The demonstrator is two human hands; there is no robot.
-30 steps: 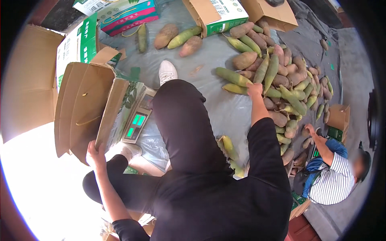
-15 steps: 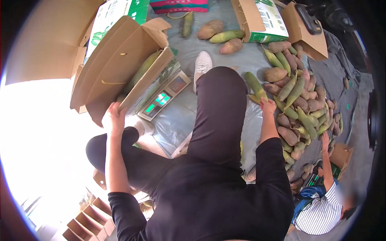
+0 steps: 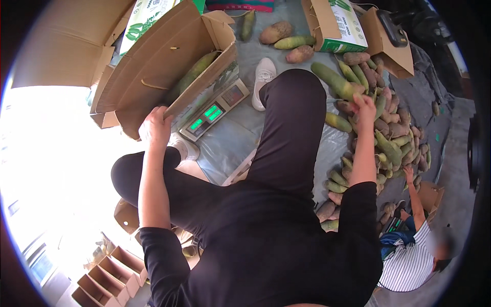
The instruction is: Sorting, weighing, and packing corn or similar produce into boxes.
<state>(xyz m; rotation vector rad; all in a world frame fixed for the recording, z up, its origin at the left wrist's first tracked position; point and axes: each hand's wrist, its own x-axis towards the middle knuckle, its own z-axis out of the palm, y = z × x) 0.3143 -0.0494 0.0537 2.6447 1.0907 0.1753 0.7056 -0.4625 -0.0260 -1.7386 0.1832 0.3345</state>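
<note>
My left hand [image 3: 155, 127] is closed on the near edge of an open cardboard box [image 3: 146, 61]. A long green radish [image 3: 199, 67] lies inside that box, partly hidden by its wall. The box rests on a scale [image 3: 230, 99] with a lit green display. My right hand [image 3: 364, 108] is closed around the pale end of a large green radish [image 3: 329, 77], whose thicker end points away to the left. That hand is over the near-left part of a heap of green and reddish-skinned radishes [image 3: 391, 148].
Loose radishes [image 3: 276, 32] lie on the plastic sheet at the far side, beside another printed box [image 3: 342, 25]. At the lower right, a person in a striped shirt [image 3: 406, 268] reaches into the heap. A divided cardboard piece [image 3: 115, 276] stands at lower left.
My right hand has moved a little farther away and to the right, carrying the green radish over the heap. My left hand keeps its hold on the box edge.
</note>
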